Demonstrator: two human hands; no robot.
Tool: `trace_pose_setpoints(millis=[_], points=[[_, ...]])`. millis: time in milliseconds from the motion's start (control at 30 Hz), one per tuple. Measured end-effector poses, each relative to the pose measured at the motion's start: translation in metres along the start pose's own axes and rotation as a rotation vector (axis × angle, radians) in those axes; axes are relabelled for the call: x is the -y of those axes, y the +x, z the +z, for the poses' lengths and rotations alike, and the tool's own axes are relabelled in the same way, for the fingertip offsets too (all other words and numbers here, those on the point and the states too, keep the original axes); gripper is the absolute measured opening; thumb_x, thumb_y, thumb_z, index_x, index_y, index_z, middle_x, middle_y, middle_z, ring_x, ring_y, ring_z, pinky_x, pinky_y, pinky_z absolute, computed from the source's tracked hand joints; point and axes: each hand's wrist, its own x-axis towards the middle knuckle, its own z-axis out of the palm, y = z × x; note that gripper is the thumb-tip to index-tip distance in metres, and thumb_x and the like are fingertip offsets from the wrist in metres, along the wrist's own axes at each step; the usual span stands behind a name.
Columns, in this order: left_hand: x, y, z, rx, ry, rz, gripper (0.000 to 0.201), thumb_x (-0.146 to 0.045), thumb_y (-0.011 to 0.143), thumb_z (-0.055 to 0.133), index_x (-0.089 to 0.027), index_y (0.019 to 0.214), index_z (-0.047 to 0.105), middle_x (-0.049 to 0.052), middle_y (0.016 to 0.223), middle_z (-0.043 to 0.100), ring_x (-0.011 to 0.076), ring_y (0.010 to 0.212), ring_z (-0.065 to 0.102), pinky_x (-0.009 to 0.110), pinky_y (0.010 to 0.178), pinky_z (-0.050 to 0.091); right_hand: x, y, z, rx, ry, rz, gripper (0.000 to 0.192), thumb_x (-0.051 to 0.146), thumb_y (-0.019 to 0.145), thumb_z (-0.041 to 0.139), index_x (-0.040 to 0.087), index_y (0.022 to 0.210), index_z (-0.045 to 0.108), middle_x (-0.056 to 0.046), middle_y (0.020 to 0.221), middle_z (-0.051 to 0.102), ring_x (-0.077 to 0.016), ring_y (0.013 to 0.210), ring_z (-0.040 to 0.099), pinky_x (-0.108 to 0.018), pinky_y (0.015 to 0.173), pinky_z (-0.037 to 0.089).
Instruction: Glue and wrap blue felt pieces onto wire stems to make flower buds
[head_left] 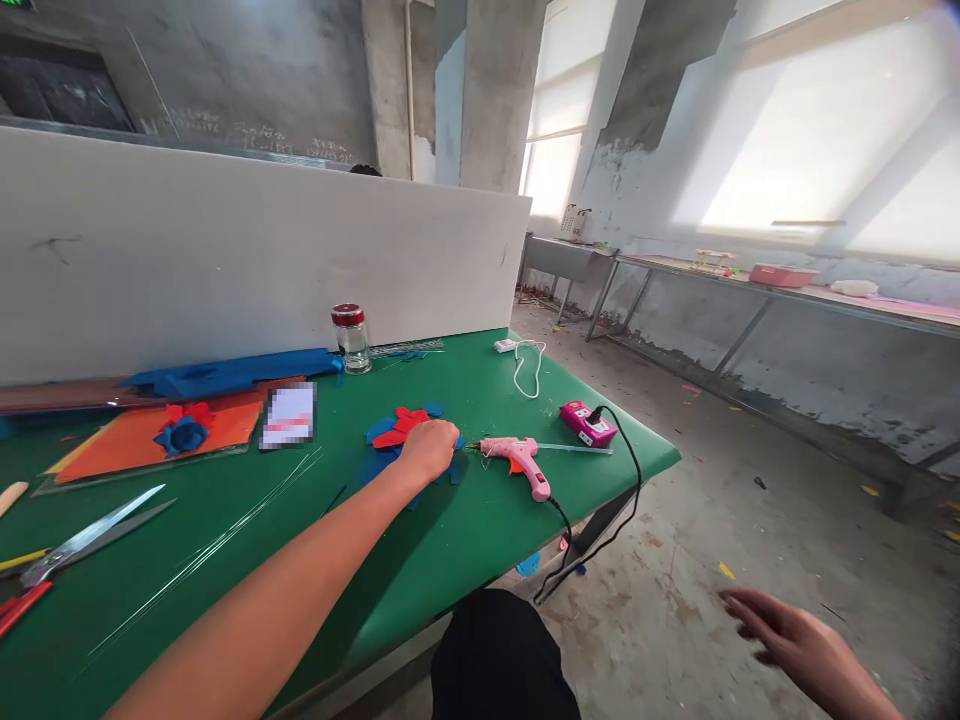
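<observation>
My left hand [429,450] is closed above a pile of blue paper pieces [379,462] and red paper petals [401,427] on the green table. Whatever its fingers hold, if anything, is hidden behind the hand. Just right of the knuckles lies a pink hot glue gun [517,455], its nozzle pointing toward the hand and a clear glue stick out of its back. My right hand [795,640] is off the table at lower right, over the floor, its fingers loosely stretched and holding nothing visible.
Scissors [90,535], thin wires [217,540], a phone-sized card [289,415] and a red-and-blue paper flower [184,430] lie to the left. A glass jar [352,340] stands before a white board [262,255]. A magenta power socket [589,425] trails black cable over the edge.
</observation>
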Motion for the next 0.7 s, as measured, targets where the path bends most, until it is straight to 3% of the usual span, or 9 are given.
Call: trace_pose_setpoints(millis=[100, 200, 300, 400, 567, 700], points=[[0.005, 0.001, 0.000, 0.001, -0.017, -0.016, 0.023, -0.006, 0.073, 0.055, -0.017, 0.075, 0.076, 0.013, 0.086, 0.075, 0.0268, 0.088, 0.068, 0.032, 0.076, 0.046, 0.063, 0.010, 0.025, 0.258, 0.171, -0.098, 0.046, 0.064, 0.066, 0.069, 0.026, 0.090, 0.079, -0.012, 0.089, 0.075, -0.0298, 0.079, 0.071, -0.038, 0.060, 0.060], [0.010, 0.000, -0.003, 0.010, -0.066, -0.013, 0.024, -0.007, 0.072, 0.055, -0.017, 0.075, 0.077, 0.009, 0.082, 0.076, 0.0234, 0.082, 0.068, 0.029, 0.071, 0.046, 0.135, -0.001, 0.055, 0.492, 0.320, -0.238, 0.048, 0.062, 0.079, 0.063, 0.019, 0.096, 0.075, -0.012, 0.093, 0.073, -0.0239, 0.082, 0.067, -0.031, 0.061, 0.057], [0.012, -0.003, -0.008, 0.012, -0.138, -0.015, 0.023, -0.007, 0.070, 0.056, -0.017, 0.073, 0.077, 0.007, 0.077, 0.076, 0.0206, 0.075, 0.068, 0.027, 0.067, 0.045, 0.183, -0.012, 0.092, 0.635, 0.462, -0.266, 0.045, 0.059, 0.080, 0.065, 0.017, 0.093, 0.072, -0.009, 0.088, 0.071, -0.0168, 0.072, 0.064, -0.025, 0.056, 0.055], [0.013, -0.009, -0.016, -0.021, -0.221, -0.036, 0.021, -0.011, 0.073, 0.058, -0.018, 0.074, 0.077, 0.004, 0.075, 0.076, 0.0182, 0.073, 0.068, 0.024, 0.065, 0.046, 0.208, -0.014, 0.130, 0.724, 0.580, -0.238, 0.043, 0.056, 0.076, 0.071, 0.015, 0.087, 0.071, -0.007, 0.085, 0.069, -0.0134, 0.066, 0.063, -0.021, 0.049, 0.053], [0.020, -0.042, -0.030, -0.164, -0.354, -0.023, 0.020, -0.024, 0.083, 0.058, -0.021, 0.087, 0.077, 0.000, 0.084, 0.077, 0.0153, 0.076, 0.068, 0.023, 0.068, 0.048, 0.236, -0.011, 0.178, 0.855, 0.844, 0.050, 0.032, 0.043, 0.082, 0.071, 0.013, 0.092, 0.070, -0.009, 0.086, 0.072, -0.0081, 0.053, 0.061, -0.014, 0.038, 0.044], [0.038, -0.084, -0.029, -0.352, -0.490, 0.297, 0.018, -0.024, 0.088, 0.059, -0.022, 0.094, 0.076, 0.002, 0.090, 0.075, 0.0152, 0.086, 0.067, 0.024, 0.079, 0.051, 0.252, -0.006, 0.202, 1.068, 0.941, 0.282, 0.038, 0.046, 0.091, 0.060, 0.010, 0.095, 0.069, -0.011, 0.085, 0.073, -0.0062, 0.048, 0.060, -0.011, 0.033, 0.038]])
